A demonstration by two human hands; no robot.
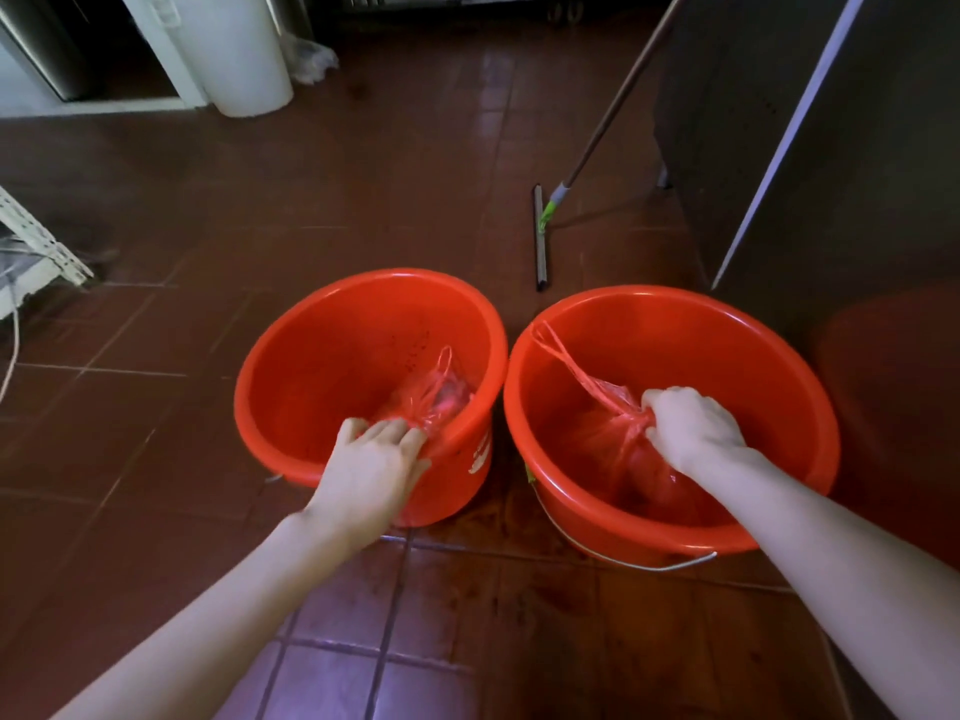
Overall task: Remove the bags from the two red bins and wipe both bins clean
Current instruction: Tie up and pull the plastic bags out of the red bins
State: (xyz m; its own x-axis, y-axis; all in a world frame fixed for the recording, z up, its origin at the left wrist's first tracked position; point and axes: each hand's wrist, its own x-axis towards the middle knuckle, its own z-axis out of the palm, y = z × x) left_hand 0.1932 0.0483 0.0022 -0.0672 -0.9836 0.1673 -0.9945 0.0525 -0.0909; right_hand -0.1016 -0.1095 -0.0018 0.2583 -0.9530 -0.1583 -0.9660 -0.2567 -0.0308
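Note:
Two red bins stand side by side on the tiled floor, the left bin (311, 345) and the right bin (727, 345). Each holds a tied red plastic bag. My left hand (371, 465) reaches over the near rim of the left bin and its fingers curl round the left bag (436, 400). My right hand (691, 428) is inside the right bin and grips the knotted neck of the right bag (618, 449), whose loose handles trail up toward the far left rim.
A floor squeegee (541, 236) with a long pole leans behind the bins. A steel cabinet (810, 148) stands at the right, a white cylindrical bin (234, 49) at the back left, and a white metal rack (36, 246) at the left edge.

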